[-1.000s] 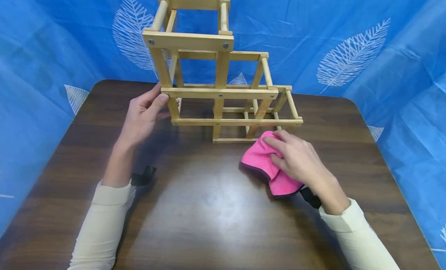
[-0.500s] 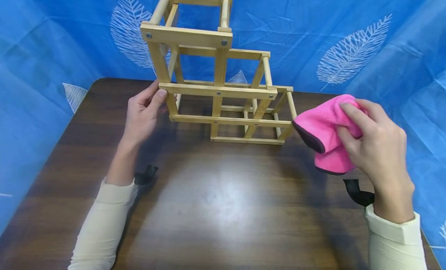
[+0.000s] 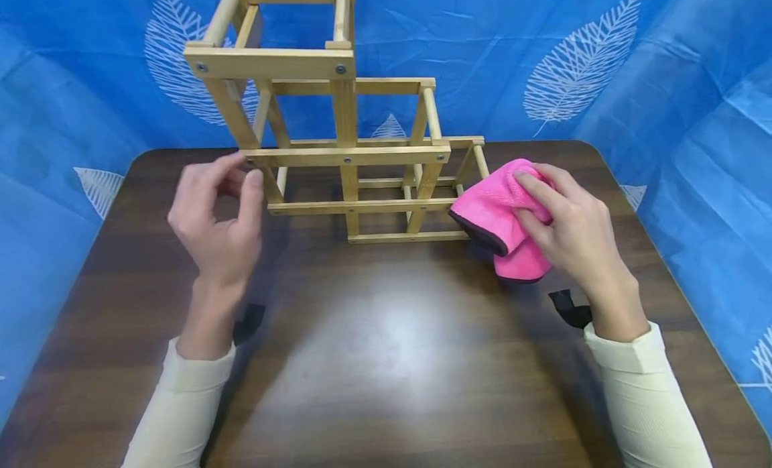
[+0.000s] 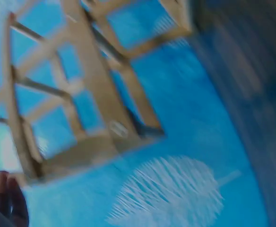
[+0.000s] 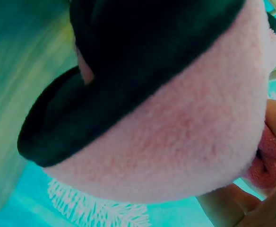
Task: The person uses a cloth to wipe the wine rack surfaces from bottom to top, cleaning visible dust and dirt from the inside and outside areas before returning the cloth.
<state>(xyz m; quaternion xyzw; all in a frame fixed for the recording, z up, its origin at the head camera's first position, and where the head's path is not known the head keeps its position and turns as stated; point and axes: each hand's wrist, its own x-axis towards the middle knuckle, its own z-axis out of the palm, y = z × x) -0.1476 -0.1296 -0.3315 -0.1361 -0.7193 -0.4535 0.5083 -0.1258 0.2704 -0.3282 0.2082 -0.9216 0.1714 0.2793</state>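
A stepped rack of pale wooden slats and dowels [image 3: 398, 157] stands at the back of the table, its tall side on the left. Beside that side is my left hand [image 3: 214, 230], thumb and forefinger apart and nothing in its grip. Its fingertips overlap the middle rail's left end in the head view; the left wrist view is blurred, with several fingers [image 4: 8, 196] near the rack's corner. My right hand [image 3: 573, 230] pinches a bunched pink cloth [image 3: 497, 203] with dark edging, which covers the rack's lower right corner. In the right wrist view the cloth [image 5: 176, 137] hides most of that hand.
The dark brown wooden table [image 3: 362, 361] has rounded back corners. Close behind it hangs a blue sheet [image 3: 482, 45] with white leaf prints. Black straps [image 3: 569, 310] stick out at both wrists.
My left hand has let go of the rack's left post. The right hand lifted the cloth away to the right, then brought it back to the rack's right end. The rack sits further left in view.
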